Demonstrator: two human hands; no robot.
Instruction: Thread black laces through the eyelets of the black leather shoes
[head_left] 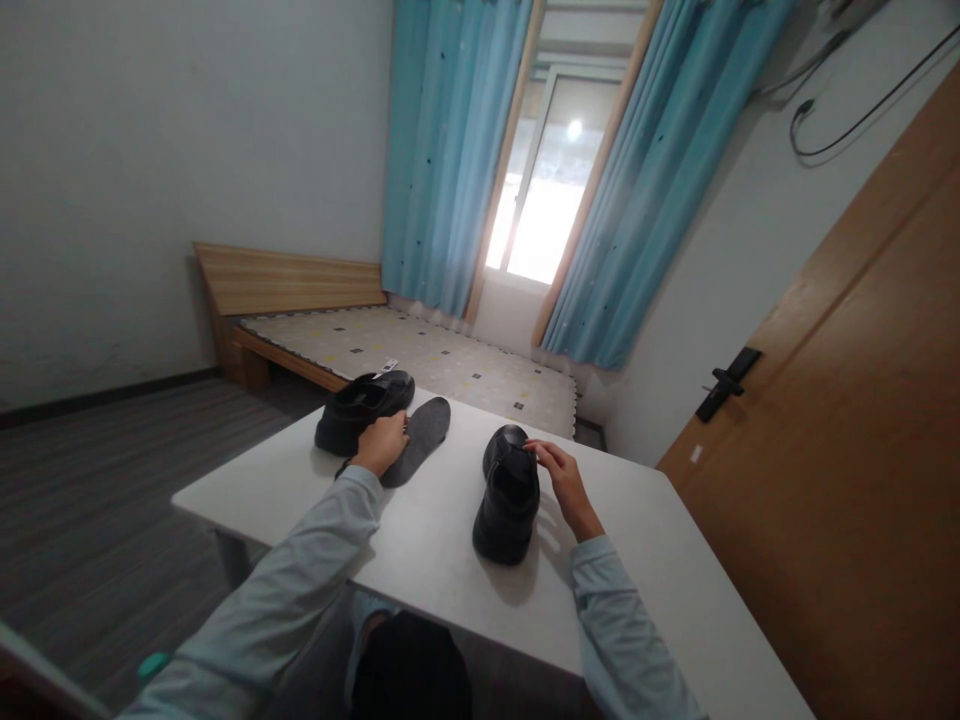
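Note:
Two black shoes stand apart on a white table [420,540]. My left hand [382,443] is closed at the near-left edge of a dark grey insole [429,425], beside the left shoe [349,415]. A small white tag [387,368] shows at that shoe's far side. My right hand [564,482] has its fingertips at the upper right rim of the other shoe [504,525], near its tongue. Its fingers are bent together there, with the thumb mostly hidden. This shoe's heel faces me and its opening is upward.
Beyond the table stands a wooden bed [292,278] with a patterned mattress [442,355]. Blue curtains [454,150] flank a bright window [559,180]. A brown door [840,400] with a black handle [729,382] is close on the right.

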